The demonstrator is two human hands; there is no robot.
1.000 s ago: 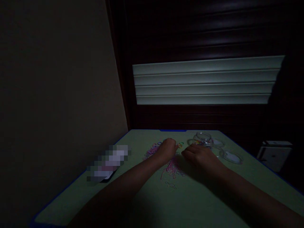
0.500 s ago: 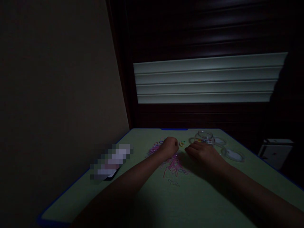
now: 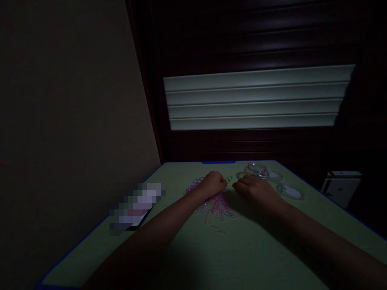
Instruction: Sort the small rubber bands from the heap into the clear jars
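A loose pile of pink and mixed-colour rubber bands (image 3: pixel 218 207) lies on the green table (image 3: pixel 242 249). My left hand (image 3: pixel 214 184) is over the pile's far side, fingers curled together; whatever is between them is too small and dark to make out. Close by on the right, my right hand (image 3: pixel 255 190) is also closed, its fingertips facing the left hand across a narrow gap. Its grip is hidden from me. Between and beyond the hands sits a small cluster of yellow and green bands (image 3: pixel 229 180). A few pale bands (image 3: pixel 218 229) lie nearer to me.
Behind my right hand stands a clear round jar (image 3: pixel 256 168), with a clear round lid (image 3: pixel 290 191) to its right. A blurred-out flat object (image 3: pixel 137 207) lies at the left edge. A white box (image 3: pixel 341 187) stands beyond the table on the right.
The whole view has shifted slightly, moving everything a little to the left. My left-hand fingertips show more clearly now; both hands stay in nearly the same place over the table.
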